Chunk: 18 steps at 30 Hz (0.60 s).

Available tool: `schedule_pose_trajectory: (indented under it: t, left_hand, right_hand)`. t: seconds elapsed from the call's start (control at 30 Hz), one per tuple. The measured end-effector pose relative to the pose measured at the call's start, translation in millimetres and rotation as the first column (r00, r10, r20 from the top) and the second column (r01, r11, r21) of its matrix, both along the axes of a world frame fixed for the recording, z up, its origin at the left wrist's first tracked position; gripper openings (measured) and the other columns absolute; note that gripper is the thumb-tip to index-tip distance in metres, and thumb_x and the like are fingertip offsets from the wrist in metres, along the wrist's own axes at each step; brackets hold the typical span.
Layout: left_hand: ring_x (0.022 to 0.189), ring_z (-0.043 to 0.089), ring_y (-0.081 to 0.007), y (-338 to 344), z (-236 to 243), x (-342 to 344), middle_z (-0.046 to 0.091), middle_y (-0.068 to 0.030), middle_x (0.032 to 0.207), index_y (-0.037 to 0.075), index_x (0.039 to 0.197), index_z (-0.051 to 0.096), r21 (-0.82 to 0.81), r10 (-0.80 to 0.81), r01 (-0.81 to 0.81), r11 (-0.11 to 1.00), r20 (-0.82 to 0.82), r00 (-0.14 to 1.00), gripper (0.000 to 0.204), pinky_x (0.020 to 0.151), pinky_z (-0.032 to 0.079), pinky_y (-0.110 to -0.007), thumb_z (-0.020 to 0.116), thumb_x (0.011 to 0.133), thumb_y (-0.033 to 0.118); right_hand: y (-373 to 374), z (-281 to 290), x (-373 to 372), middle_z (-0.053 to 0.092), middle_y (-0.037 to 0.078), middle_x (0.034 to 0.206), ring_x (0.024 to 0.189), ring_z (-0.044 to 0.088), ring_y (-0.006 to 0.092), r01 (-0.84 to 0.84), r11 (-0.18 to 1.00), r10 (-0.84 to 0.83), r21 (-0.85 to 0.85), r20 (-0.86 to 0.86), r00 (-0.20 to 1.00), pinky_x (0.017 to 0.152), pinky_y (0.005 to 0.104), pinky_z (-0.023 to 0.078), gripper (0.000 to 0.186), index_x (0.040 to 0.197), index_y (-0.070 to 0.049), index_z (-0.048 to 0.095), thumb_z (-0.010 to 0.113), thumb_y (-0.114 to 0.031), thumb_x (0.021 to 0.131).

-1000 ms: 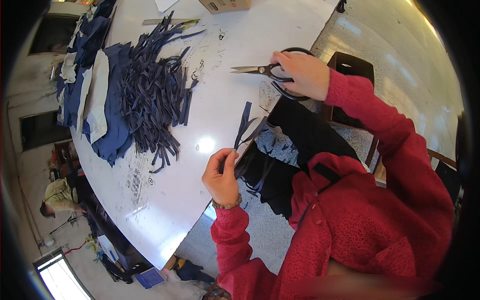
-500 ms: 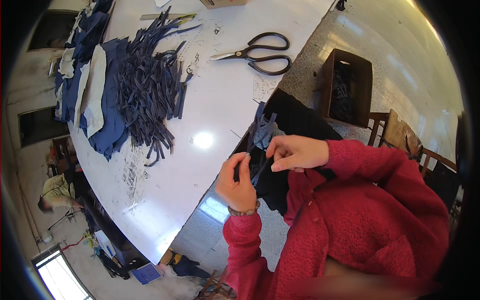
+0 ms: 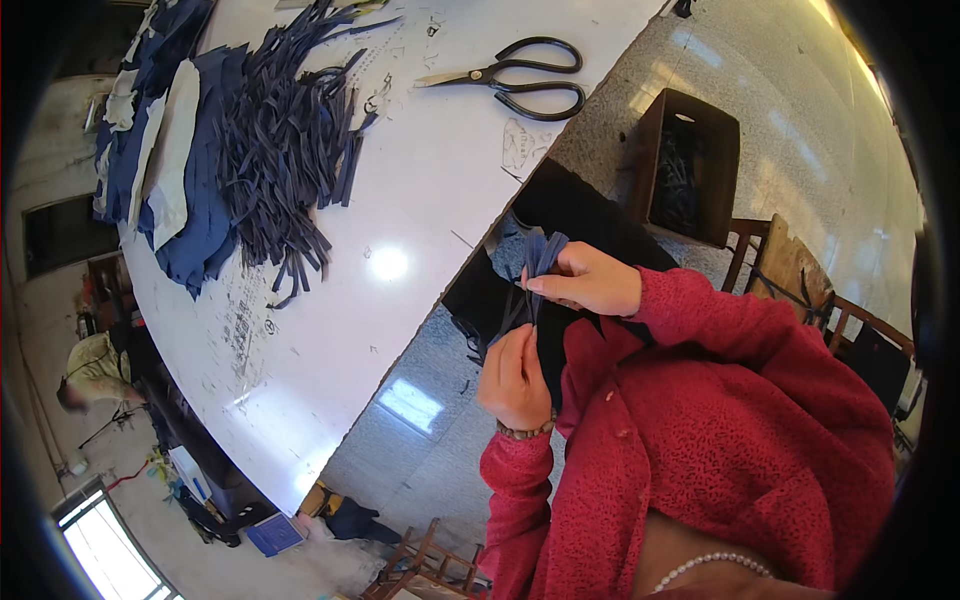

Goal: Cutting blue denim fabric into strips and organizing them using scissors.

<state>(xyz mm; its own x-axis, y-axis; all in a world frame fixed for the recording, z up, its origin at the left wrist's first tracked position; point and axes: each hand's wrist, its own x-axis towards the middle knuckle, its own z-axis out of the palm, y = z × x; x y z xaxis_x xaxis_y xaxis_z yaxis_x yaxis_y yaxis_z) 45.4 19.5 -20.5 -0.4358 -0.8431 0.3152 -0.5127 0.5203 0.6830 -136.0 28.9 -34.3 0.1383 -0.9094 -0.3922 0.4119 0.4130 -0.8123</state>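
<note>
My right hand [image 3: 592, 278] pinches a small bunch of narrow dark blue strips [image 3: 541, 252], thumb pressed against the fingers, just off the table's edge. Their upper ends fan out above the fingers. Right below it, my left hand [image 3: 517, 382] is closed on the lower part of the strips, fingertips together. Both hands are above my dark-clothed lap. A large heap of similar strips [image 3: 285, 150] lies on the white table [image 3: 400, 190], ahead and to the left. Black-handled scissors [image 3: 478, 75] rest near the table's right edge, blades partly apart and pointing left.
Dark blue sheets [image 3: 205, 225] and a pale piece [image 3: 177, 150] overlap at the table's far left. A brown box [image 3: 655, 150] with dark strips inside stands on the floor to the right, near a wooden chair [image 3: 745, 260]. Another person [image 3: 95, 370] bends over in the left background.
My right hand has closed round the bunch of strips and now holds it higher. The left hand has moved right and down along the strips. The whole view has shifted slightly.
</note>
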Motion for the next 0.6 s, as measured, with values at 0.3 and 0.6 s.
schedule_pose_trajectory:
  t: [0.3, 0.6]
  left_hand:
    - [0.076, 0.065, -0.0266, 13.2, -7.8, 5.6, 0.066, -0.0124, 0.086, 0.0, 0.094, 0.065, 0.179, 0.09, -0.08, 0.981, -0.048, 0.995, 0.012, 0.067, 0.05, -0.031, 0.066, 0.082, -0.002]
    - [0.096, 0.057, -0.0159, -13.8, 6.8, -11.7, 0.056, -0.0079, 0.111, 0.002, 0.109, 0.06, 0.481, 0.165, -0.02, 0.877, -0.26, 0.951, 0.023, 0.08, 0.048, -0.028, 0.062, 0.086, 0.0]
  right_hand:
    - [2.2, -13.7, 4.0, 0.062, 0.023, 0.086, 0.082, 0.061, 0.0399, 0.003, 0.909, -0.267, -0.417, -0.577, 0.772, 0.072, 0.0414, 0.048, 0.03, 0.109, 0.004, 0.053, 0.058, -0.019, 0.091]
    - [4.5, -1.3, 8.1, 0.062, 0.023, 0.086, 0.082, 0.06, 0.0409, -0.299, 0.898, 0.029, -0.322, -0.635, 0.772, 0.071, 0.0432, 0.048, 0.026, 0.101, 0.002, 0.054, 0.059, -0.019, 0.088]
